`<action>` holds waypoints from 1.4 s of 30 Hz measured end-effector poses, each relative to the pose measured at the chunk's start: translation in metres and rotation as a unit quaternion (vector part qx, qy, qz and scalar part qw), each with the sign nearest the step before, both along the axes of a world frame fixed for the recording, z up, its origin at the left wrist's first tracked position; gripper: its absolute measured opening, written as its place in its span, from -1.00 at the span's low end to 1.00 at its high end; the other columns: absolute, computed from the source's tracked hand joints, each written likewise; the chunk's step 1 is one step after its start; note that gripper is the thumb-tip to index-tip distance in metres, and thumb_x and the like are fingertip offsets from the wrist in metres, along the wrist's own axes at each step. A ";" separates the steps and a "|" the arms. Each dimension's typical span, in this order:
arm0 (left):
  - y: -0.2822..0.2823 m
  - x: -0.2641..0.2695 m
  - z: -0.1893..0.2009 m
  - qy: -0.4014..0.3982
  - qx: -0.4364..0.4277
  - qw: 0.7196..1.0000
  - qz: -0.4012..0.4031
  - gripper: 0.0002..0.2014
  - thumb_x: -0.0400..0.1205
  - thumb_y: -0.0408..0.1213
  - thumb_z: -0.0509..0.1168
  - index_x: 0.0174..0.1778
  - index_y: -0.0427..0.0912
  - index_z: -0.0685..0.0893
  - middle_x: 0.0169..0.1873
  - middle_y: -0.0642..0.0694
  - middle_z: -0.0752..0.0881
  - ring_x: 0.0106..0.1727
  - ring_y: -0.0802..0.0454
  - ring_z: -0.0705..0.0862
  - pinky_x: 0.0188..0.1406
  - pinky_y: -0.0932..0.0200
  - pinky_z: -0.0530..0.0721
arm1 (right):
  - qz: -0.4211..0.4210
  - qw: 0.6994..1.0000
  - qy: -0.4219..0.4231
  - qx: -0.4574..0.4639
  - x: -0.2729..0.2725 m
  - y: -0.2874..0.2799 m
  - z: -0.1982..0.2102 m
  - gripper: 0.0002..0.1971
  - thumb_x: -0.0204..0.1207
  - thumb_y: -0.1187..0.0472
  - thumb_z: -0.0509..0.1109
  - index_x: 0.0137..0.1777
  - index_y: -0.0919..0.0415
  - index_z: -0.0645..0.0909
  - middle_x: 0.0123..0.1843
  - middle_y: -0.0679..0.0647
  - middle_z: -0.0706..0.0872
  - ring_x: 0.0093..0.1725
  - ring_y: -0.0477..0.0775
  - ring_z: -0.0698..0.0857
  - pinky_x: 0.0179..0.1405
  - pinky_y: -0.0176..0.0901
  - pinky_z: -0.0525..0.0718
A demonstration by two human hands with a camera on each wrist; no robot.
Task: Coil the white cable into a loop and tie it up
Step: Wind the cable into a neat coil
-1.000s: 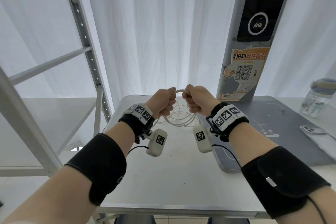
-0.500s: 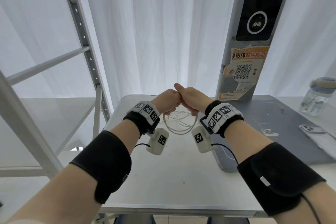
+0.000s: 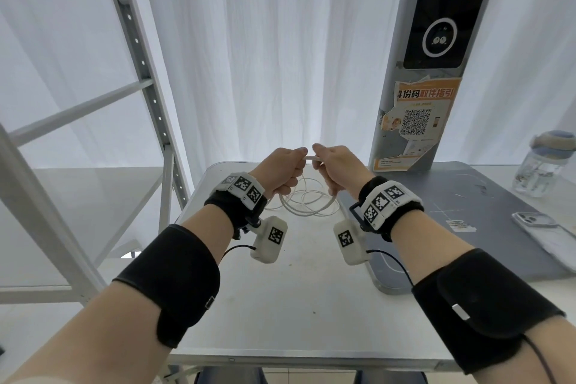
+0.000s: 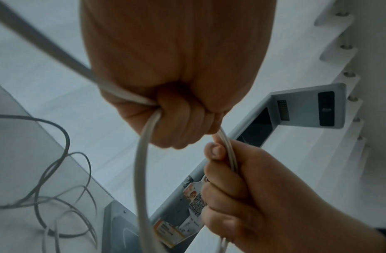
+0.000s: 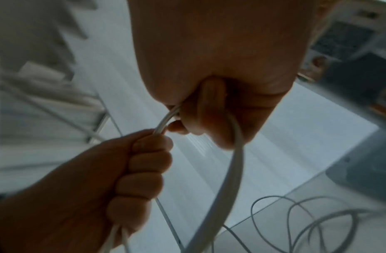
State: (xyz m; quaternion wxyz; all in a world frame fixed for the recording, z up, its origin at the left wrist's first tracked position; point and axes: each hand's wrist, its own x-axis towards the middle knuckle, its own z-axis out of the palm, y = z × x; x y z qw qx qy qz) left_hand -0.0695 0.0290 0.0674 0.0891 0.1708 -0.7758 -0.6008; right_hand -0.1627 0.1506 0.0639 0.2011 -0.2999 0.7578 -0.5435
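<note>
The white table (image 3: 280, 305) fills the lower middle of the head view, with a grey mat (image 3: 467, 227) over its right part and a metal shelving frame (image 3: 146, 97) in the left of the frame. A grey kiosk post (image 3: 436, 56) with an orange QR notice (image 3: 419, 115) rises at upper right; only this view shows the water bottle (image 3: 544, 165) and the phone (image 3: 536, 221) near the right edge.

Above the table's far end, at the centre of the head view, both hands hold the white cable (image 3: 307, 203). The left hand (image 3: 282, 170) is a fist with its fingers curled round the bundled strands, and the right hand (image 3: 338, 165) is likewise fisted on them, the two close together with a short bridge of cable between the thumbs. From here the coil hangs below the fists as a loop of several turns, its wider span running left to right across the frame, its lower arc close over the table; whether it touches I cannot tell.

The left wrist view shows what the head view hides: the cable (image 4: 142, 162) leaving the underside of the left fist (image 4: 177, 77) and curving down to the bottom edge, while the right hand (image 4: 263, 196) at lower right clamps two strands under its thumb. Loose thin turns lie at lower left there.

The right wrist view mirrors this: the cable (image 5: 226, 179) arcs down from the right fist (image 5: 220, 68), and the left hand (image 5: 96, 188) at lower left grips strands that leave below it.
</note>
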 end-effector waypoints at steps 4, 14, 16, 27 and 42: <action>0.001 0.001 0.002 -0.013 -0.040 0.999 -0.002 -0.59 0.79 -0.09 0.05 -0.39 -0.10 0.43 -0.57 0.08 0.25 -0.59 0.12 0.16 -0.63 0.28 0.14 | 0.025 0.998 0.045 0.031 0.004 0.000 0.005 -0.49 0.78 0.03 0.09 -0.35 0.29 0.56 -0.65 0.09 0.38 -0.75 0.05 0.35 -0.57 -0.15 0.64; 0.002 0.002 0.000 0.077 0.133 0.988 0.012 -0.53 0.81 -0.02 0.05 -0.45 0.01 0.19 -0.57 0.08 0.16 -0.59 0.13 0.08 -0.62 0.26 0.03 | -0.056 0.979 -0.144 -0.130 0.009 -0.005 0.015 -0.51 0.79 -0.06 0.19 -0.41 0.08 0.32 -0.54 -0.03 0.26 -0.65 -0.03 0.16 -0.67 -0.30 0.14; 0.000 0.003 -0.003 0.081 0.152 0.985 0.014 -0.54 0.82 -0.01 0.03 -0.42 0.01 0.18 -0.55 0.07 0.14 -0.59 0.14 0.07 -0.62 0.26 0.01 | -0.063 0.973 -0.164 -0.151 0.008 -0.003 0.015 -0.50 0.80 -0.05 0.18 -0.42 0.08 0.30 -0.54 -0.02 0.23 -0.65 -0.03 0.14 -0.68 -0.30 0.12; 0.007 0.005 0.003 0.023 -0.053 0.998 0.002 -0.53 0.79 0.08 0.06 -0.42 -0.07 0.30 -0.57 0.08 0.22 -0.57 0.11 0.16 -0.58 0.28 0.13 | -0.022 0.999 0.012 0.031 0.008 -0.003 0.013 -0.50 0.74 -0.10 0.21 -0.39 0.17 0.43 -0.61 0.02 0.32 -0.71 0.00 0.22 -0.67 -0.31 0.23; 0.003 0.004 0.004 0.067 0.014 0.997 0.037 -0.54 0.80 -0.01 0.05 -0.44 -0.03 0.29 -0.59 0.10 0.24 -0.59 0.11 0.17 -0.63 0.28 0.18 | -0.076 0.993 -0.038 -0.079 0.002 -0.003 0.009 -0.53 0.73 -0.05 0.24 -0.42 0.14 0.42 -0.57 0.06 0.32 -0.70 0.02 0.24 -0.64 -0.32 0.25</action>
